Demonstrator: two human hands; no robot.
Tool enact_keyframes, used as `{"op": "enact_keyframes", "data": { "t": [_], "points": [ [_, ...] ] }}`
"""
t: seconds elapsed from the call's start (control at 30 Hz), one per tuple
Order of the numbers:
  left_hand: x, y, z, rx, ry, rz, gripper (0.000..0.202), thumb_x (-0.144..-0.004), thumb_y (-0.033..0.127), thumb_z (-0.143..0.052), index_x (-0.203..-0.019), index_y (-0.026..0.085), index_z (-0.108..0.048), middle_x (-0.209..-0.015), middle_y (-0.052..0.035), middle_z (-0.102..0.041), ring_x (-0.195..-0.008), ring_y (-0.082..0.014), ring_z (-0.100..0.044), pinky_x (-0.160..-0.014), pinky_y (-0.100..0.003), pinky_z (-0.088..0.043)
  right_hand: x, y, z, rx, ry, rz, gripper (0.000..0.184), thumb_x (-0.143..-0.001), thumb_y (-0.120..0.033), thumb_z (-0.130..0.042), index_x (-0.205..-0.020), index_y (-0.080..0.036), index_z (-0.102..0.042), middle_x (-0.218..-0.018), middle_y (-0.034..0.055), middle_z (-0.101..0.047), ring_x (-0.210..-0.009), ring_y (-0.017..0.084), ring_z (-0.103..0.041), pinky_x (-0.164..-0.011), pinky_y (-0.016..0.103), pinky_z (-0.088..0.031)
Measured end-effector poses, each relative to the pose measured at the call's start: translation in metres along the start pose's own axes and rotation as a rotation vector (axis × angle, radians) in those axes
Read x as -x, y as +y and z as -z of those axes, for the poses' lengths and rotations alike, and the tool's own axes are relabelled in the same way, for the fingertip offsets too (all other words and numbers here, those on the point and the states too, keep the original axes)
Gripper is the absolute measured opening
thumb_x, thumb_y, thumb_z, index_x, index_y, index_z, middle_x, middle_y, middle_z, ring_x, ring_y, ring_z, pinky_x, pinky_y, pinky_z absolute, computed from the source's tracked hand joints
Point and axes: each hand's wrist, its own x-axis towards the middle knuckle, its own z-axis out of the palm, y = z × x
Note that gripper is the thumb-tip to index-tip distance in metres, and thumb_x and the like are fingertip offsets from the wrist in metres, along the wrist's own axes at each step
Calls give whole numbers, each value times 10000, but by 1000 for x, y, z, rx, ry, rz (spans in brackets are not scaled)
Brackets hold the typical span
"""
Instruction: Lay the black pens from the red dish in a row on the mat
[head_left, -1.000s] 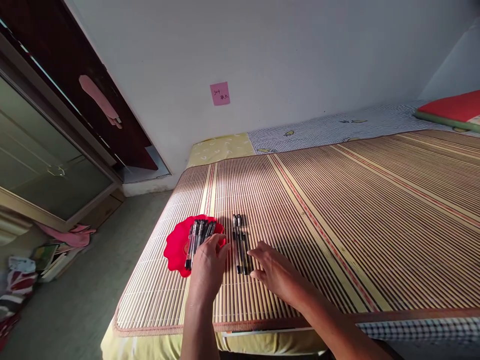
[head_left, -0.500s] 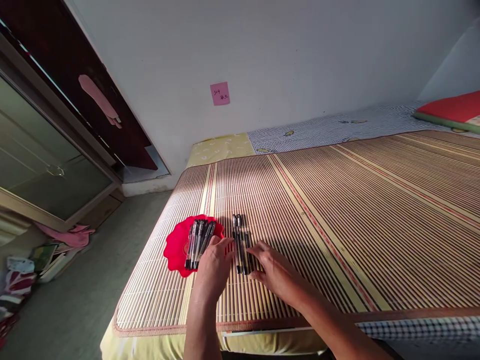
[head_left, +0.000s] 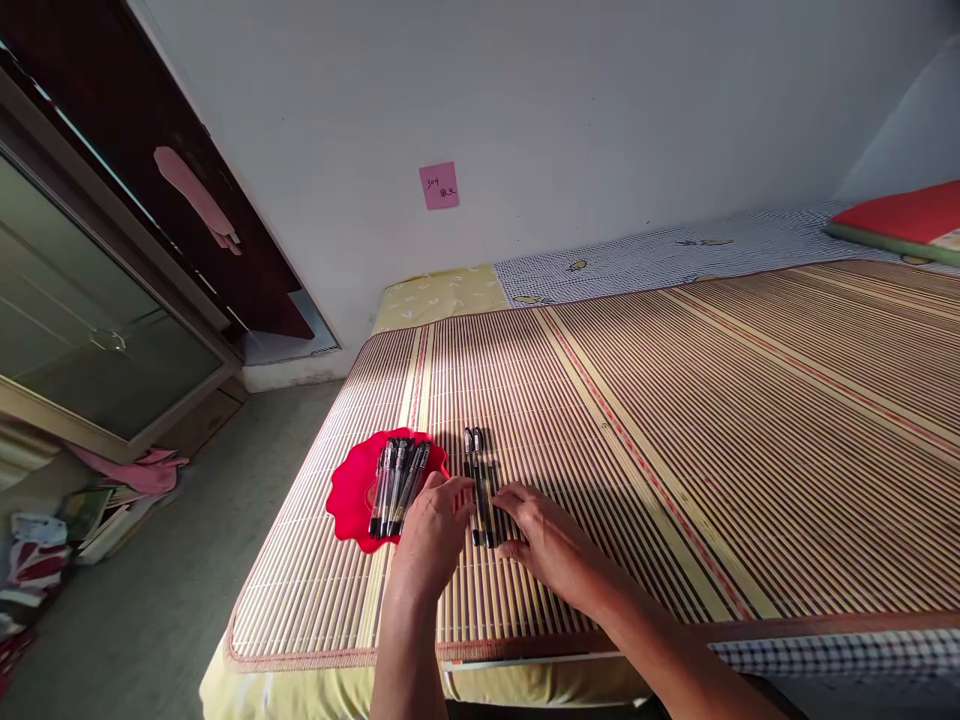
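Observation:
Two black-capped clear pens [head_left: 481, 490] lie side by side on the bamboo mat, caps pointing away from me. My left hand [head_left: 436, 520] is at their left side, fingertips at the nearer pen and the thumb apart from the fingers. On the other side, my right hand [head_left: 536, 530] has its fingertips against or very near the right pen, thumb spread from the fingers. Neither hand is wrapped round a pen. Left of them a red scalloped plate [head_left: 345, 492] bears several similar pens [head_left: 396, 485], partly behind my left hand.
The striped bamboo mat [head_left: 637, 400] covers the bed up to the wall. A red and green folded item [head_left: 900, 222] lies at the far right. A pink note [head_left: 439, 186] is stuck on the wall. Books [head_left: 105, 525] and cloths are on the floor at left.
My left hand has shifted slightly right, closer to the two pens. The right hand and the plate look almost unchanged, apart from a slight camera shift.

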Motion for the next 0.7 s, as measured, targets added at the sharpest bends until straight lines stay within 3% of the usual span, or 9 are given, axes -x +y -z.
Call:
{"op": "enact_keyframes", "data": {
  "t": [0.5,0.7],
  "points": [
    [-1,0,-1,45,24,8,340,-929,159,-605,-1223,224,-762,-1112,-70,-706,-985,-229,-697,-898,-348,-500,-2,7,-6,45,30,26,468,-765,-170,-911,-1181,-177,-696,-1246,108,-689,-1221,292,-639,-1032,410,-510],
    [0,3,0,15,-28,-16,351,-916,140,-587,-1196,220,-783,-1071,-72,-712,-972,-224,-701,-874,-329,-492,-3,6,-5,54,29,25,505,-786,-112,-872,-1252,-150,-682,-1251,121,-691,-1218,300,-638,-1024,425,-522]
  ]
}}
